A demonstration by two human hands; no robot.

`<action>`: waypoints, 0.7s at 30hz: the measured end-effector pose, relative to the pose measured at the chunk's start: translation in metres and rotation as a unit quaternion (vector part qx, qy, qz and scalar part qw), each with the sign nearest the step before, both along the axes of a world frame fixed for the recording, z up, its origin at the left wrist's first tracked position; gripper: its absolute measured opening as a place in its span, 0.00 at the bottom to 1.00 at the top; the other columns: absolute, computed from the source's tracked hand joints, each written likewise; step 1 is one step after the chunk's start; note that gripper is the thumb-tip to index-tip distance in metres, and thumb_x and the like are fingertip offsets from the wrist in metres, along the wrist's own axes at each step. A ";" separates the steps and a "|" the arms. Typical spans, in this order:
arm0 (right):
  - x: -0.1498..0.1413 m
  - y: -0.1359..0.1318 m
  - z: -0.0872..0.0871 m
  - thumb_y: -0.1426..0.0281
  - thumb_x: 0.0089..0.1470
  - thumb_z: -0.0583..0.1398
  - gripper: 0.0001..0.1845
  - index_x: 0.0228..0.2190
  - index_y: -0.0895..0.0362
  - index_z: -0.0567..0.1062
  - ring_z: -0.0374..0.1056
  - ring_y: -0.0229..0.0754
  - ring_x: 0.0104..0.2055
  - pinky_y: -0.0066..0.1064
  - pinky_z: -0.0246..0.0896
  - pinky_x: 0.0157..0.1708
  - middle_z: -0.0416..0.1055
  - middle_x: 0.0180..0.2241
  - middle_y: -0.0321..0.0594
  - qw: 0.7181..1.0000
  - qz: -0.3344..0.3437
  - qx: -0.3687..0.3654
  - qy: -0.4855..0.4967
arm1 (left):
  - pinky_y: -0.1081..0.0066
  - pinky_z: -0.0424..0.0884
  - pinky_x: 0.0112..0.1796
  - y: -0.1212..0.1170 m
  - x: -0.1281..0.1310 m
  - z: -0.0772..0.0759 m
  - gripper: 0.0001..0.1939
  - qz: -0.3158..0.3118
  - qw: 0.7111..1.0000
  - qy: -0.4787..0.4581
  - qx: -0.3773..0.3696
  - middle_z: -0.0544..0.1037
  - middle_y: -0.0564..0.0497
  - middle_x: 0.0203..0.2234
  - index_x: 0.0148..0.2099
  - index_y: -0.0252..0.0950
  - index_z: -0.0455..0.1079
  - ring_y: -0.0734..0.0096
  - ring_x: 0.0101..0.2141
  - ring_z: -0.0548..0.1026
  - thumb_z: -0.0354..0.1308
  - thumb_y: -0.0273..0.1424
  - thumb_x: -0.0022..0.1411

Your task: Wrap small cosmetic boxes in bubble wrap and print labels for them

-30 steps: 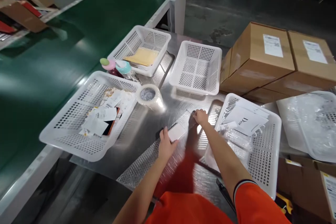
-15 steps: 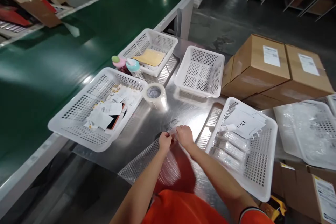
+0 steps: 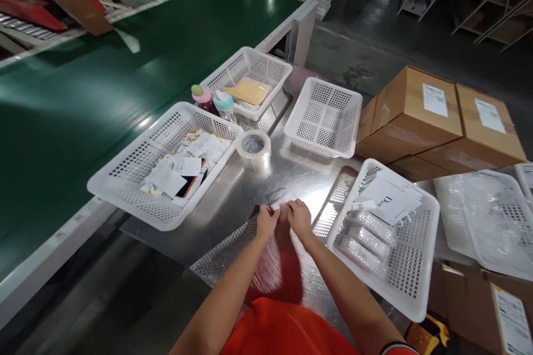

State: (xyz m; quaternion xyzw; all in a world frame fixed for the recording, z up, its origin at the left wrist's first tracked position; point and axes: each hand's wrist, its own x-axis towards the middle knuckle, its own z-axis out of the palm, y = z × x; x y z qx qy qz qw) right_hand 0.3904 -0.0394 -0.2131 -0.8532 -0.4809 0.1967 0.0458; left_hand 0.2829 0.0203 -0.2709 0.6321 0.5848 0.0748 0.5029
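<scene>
My left hand [image 3: 267, 223] and my right hand [image 3: 298, 218] are close together over the steel table, fingers closed in a pinch at the far end of a sheet of bubble wrap [image 3: 227, 249]. A small white piece [image 3: 276, 206] shows at the fingertips; its kind cannot be made out. The bubble wrap spreads toward my body and to the left, partly hidden by my left forearm. Beyond my hands stands a roll of clear tape [image 3: 255, 150]. Right of them, a white basket [image 3: 431, 244] holds bubble-wrapped packs [image 3: 366, 244] and white Dior bags [image 3: 387, 197].
A white basket [image 3: 110, 177] with papers stands at left. Behind are a basket with yellow envelopes [image 3: 247, 90], two bottles [image 3: 225, 105] and another white basket [image 3: 320, 116]. A green conveyor [image 3: 166, 55] runs along the left; cardboard boxes [image 3: 420, 116] are stacked at right.
The view has shifted slightly, so the baskets and tape appear farther right. My fingers have shifted a little at the end of the bubble wrap, where a white piece now shows more clearly.
</scene>
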 end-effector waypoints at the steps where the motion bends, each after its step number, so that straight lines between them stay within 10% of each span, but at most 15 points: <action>1: 0.004 0.000 0.000 0.72 0.65 0.48 0.18 0.44 0.55 0.77 0.70 0.43 0.46 0.30 0.62 0.46 0.75 0.42 0.44 0.999 -0.022 0.020 0.014 | 0.57 0.70 0.49 -0.001 0.000 0.005 0.21 -0.011 1.000 0.003 0.019 0.74 0.37 0.50 0.53 0.34 0.64 0.52 0.49 0.76 0.61 0.33 0.59; 7: 0.041 0.004 0.004 0.69 0.63 0.50 0.17 0.43 0.57 0.78 0.71 0.44 0.41 0.32 0.64 0.45 0.75 0.41 0.45 0.978 -0.158 0.123 0.067 | 0.59 0.70 0.49 -0.005 0.007 0.023 0.40 -0.236 0.956 0.096 0.149 0.62 0.32 0.61 0.67 0.30 0.52 0.45 0.53 0.73 0.63 0.29 0.56; 21: 0.122 0.014 -0.013 0.73 0.60 0.51 0.17 0.39 0.55 0.80 0.69 0.45 0.41 0.31 0.59 0.36 0.77 0.41 0.44 0.963 -0.265 0.025 0.046 | 0.61 0.70 0.49 -0.006 -0.013 0.031 0.34 -0.258 0.947 0.141 0.130 0.65 0.35 0.59 0.64 0.32 0.54 0.51 0.51 0.74 0.60 0.31 0.58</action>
